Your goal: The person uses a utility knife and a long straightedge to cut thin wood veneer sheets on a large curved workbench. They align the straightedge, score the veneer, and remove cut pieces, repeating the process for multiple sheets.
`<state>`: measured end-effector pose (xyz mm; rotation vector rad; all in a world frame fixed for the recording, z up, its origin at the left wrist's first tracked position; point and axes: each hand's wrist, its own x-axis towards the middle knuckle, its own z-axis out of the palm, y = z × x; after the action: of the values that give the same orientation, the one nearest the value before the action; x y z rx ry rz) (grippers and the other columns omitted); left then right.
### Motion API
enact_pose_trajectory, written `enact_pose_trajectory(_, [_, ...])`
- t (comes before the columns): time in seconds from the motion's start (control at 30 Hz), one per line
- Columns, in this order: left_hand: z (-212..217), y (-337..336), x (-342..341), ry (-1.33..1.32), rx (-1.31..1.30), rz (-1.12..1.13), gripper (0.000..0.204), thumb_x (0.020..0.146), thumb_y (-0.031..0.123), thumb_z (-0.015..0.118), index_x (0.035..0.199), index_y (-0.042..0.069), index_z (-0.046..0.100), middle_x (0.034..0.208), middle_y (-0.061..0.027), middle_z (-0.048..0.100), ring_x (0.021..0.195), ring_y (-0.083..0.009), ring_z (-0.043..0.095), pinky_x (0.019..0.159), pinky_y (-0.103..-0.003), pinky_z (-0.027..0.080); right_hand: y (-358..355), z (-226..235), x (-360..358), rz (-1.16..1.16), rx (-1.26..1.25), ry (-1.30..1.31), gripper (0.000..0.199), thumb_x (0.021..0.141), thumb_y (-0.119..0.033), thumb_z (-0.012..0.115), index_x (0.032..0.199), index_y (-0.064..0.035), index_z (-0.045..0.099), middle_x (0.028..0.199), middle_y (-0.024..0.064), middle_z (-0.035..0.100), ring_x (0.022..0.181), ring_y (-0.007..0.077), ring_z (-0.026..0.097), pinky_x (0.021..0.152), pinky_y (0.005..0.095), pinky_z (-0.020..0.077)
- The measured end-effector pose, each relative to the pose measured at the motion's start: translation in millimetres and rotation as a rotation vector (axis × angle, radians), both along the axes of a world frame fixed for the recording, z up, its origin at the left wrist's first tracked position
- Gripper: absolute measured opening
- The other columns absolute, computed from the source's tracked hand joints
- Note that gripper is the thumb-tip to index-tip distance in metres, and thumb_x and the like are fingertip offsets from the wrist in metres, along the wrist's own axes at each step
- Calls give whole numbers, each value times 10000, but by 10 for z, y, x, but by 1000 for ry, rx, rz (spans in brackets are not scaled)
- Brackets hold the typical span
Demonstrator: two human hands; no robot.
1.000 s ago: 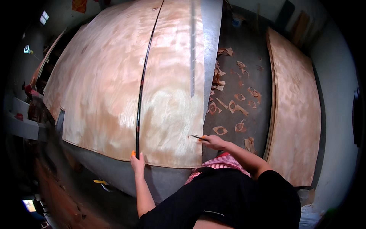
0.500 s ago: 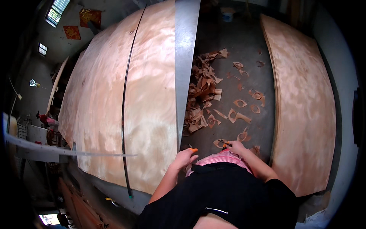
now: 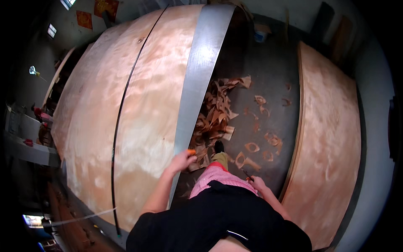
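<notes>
Change: left hand (image 3: 181, 161) has lifted off the floor scraps to the metal surface (image 3: 197, 80) edge; view swung.
Left grip: closed on an orange tool (image 3: 192, 152), mostly hidden.
Right grip: right hand (image 3: 257, 183), at 5 o'clock, closed on a thin dark tool (image 3: 247, 175); kind unclear.
Scraps (image 3: 218, 113): floor, 12 o'clock of the shoe (image 3: 218, 146).

A wide counter (image 3: 197, 84) runs away from me on my left, carrying two veneer sheets (image 3: 147, 117) side by side with a narrow gap between them. My left grip (image 3: 181, 161) rests at the counter's near edge. On the floor (image 3: 268, 75) to the right of it lies a heap of veneer scraps (image 3: 216, 115), in front of my foot (image 3: 218, 146). Further right stands another stack of sheets (image 3: 329, 138), my right grip (image 3: 258, 183) just beside it.
</notes>
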<state>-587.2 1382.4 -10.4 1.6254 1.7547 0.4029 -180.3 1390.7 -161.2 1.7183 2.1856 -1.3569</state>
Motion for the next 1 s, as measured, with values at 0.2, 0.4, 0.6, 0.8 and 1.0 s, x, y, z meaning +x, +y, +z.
enact_pose_trajectory(0.2, [-263,2204,-940,207,466,453,466,786,303,538,1128,3,434,1126,-181,444,1005,-325,457,842,-367,385,1262,420,152,-169,-70,-124,211,763,-213,494,890,-97,615,671,109,602,618,241,589,616,334,452])
enact_pose_trajectory(0.4, [-174,3825,-1448,446,305,570,553,774,352,539,1182,10,391,1216,-181,359,1114,-319,360,894,-426,327,2218,624,260,-488,-140,19,199,754,-156,519,912,-93,622,650,65,603,601,146,586,589,282,446])
enact_pose_trajectory(0.6, [-469,4539,-1953,573,112,729,751,767,478,482,1290,0,232,1362,-181,163,1259,-286,151,984,-499,141,3373,303,272,-479,-76,-4,206,758,-190,559,921,-77,613,672,80,610,616,160,592,600,280,446])
enact_pose_trajectory(0.8, [-383,4499,-1552,669,110,684,837,736,513,501,1281,-54,212,1376,-171,129,1264,-279,142,1000,-493,106,5315,245,125,-113,37,3,183,773,-177,532,919,-92,603,780,123,618,738,220,603,669,308,448])
enact_pose_trajectory(1.0, [-72,3545,-268,635,-67,660,825,706,451,557,1275,-49,233,1364,-175,163,1245,-296,180,1000,-498,112,7082,673,-477,-31,-96,189,177,801,-93,483,942,-82,591,610,11,543,534,67,459,492,219,359])
